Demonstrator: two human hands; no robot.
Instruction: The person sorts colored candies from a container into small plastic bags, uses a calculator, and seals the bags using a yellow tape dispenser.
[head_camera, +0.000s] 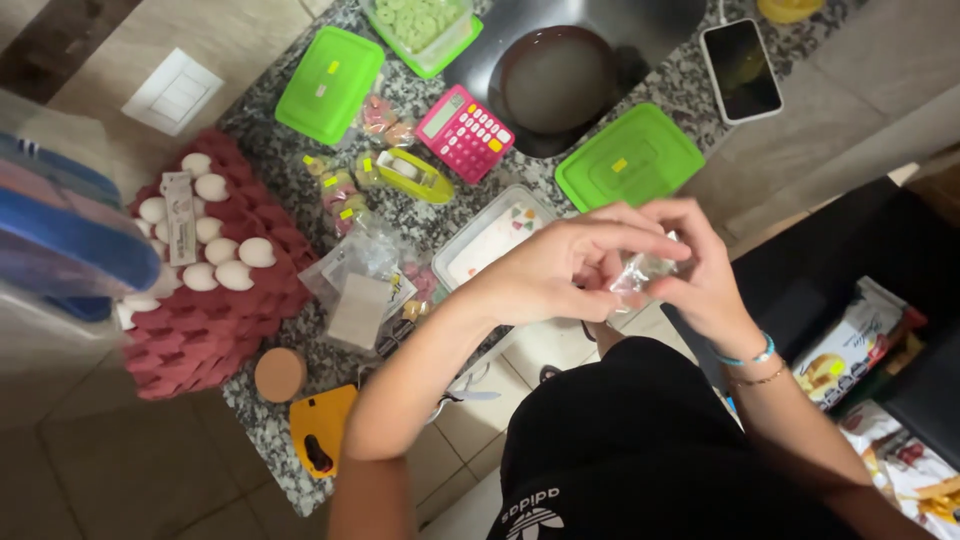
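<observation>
Over the speckled granite desk (640, 95) we look down at a spread of things. Largest is the red egg tray (215, 320) at the left, with white eggs (218, 250) in its upper rows and a narrow white label strip lying across them. Beside it sit two green lids (328, 82), each bearing small yellow stickers, a dark round pan (557, 78), a clear tub of pale green rings (420, 22) and a white rectangular container (485, 240) with coloured bits inside. Smaller still are a pink calculator (464, 132), a black phone (741, 68), a yellow tape dispenser (415, 175), a loose clear bag with a paper slip (360, 290) and small wrapped sweets tagged with yellow stickers (340, 190).

Just off the desk's edge, above our lap, our left hand (545, 270) and right hand (700, 275) meet around a small clear plastic packet (640, 272); both pinch it with the fingertips, the left from one side, the right from the other. We judge the packet very light, soft and crinkly, likely slippery, so the top edge or corners seem the surest hold. Printed snack bags (850, 345) stand at the lower right.
</observation>
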